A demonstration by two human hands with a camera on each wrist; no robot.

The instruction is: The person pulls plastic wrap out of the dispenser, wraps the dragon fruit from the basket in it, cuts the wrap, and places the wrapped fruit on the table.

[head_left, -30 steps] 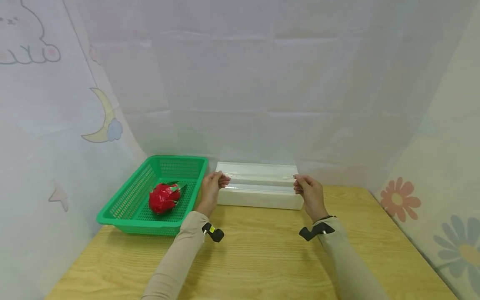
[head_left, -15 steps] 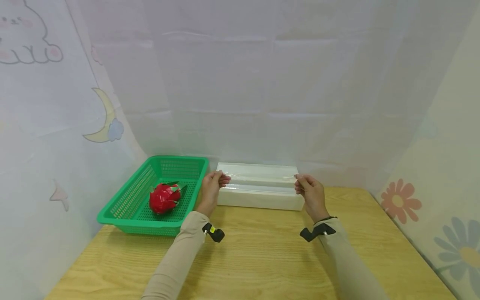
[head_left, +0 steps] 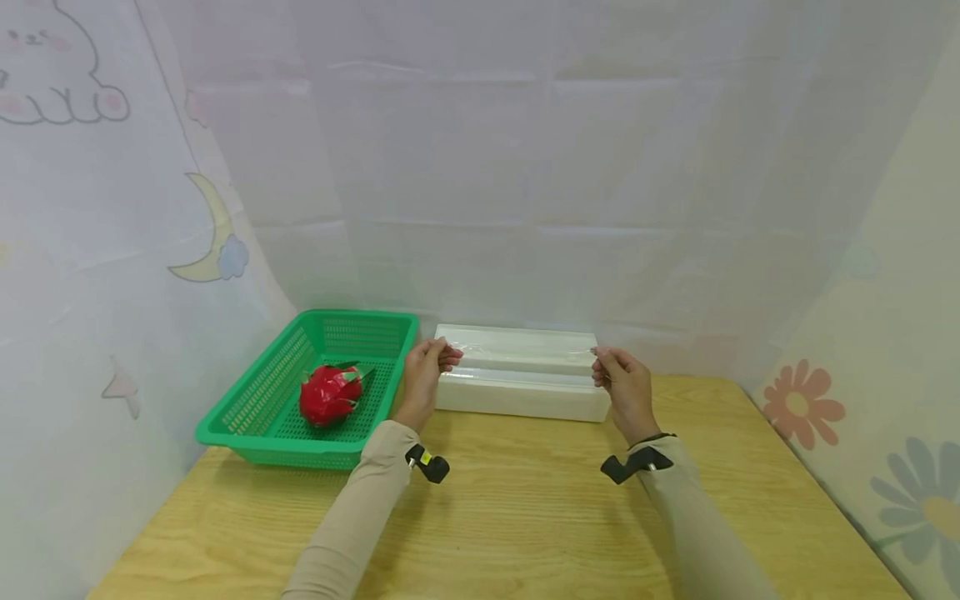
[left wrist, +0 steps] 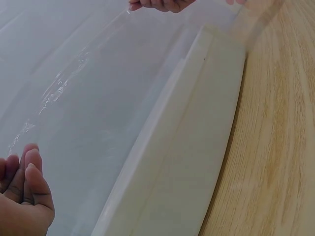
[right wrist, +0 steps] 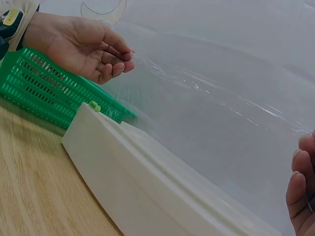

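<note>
At the far left of the wooden table (head_left: 525, 508) stands one green mesh basket (head_left: 251, 400), and in it lies one red dragon fruit (head_left: 328, 395) with green-tipped scales. Just right of the basket, the left hand (head_left: 424, 377) is raised above the table, forearm in a beige sleeve running up from the near edge, wrist bent slightly back; its thumb and curled fingers (right wrist: 114, 59) pinch the left corner of a sheet of clear cling film (right wrist: 211, 128). The film is one thin, see-through sheet, stretched taut between the two hands, with a crinkled, glinting top edge (left wrist: 59, 88); it rises from one long white cling film dispenser box (head_left: 521, 392) that sits at the back of the table, touching the basket's right side as far as the head view shows. A small green slider (right wrist: 94, 105) sits at the box's left end. Further right, the right hand (head_left: 624, 385) mirrors the left: held up at the same height, fingers curled, its fingertips (right wrist: 301, 177) nipping the film's right corner. Both hands are well apart, one at each end of the box. Each wrist carries one black strap-mounted device (head_left: 633, 463). Pale printed curtains (head_left: 112, 208) close in the table on all sides.
</note>
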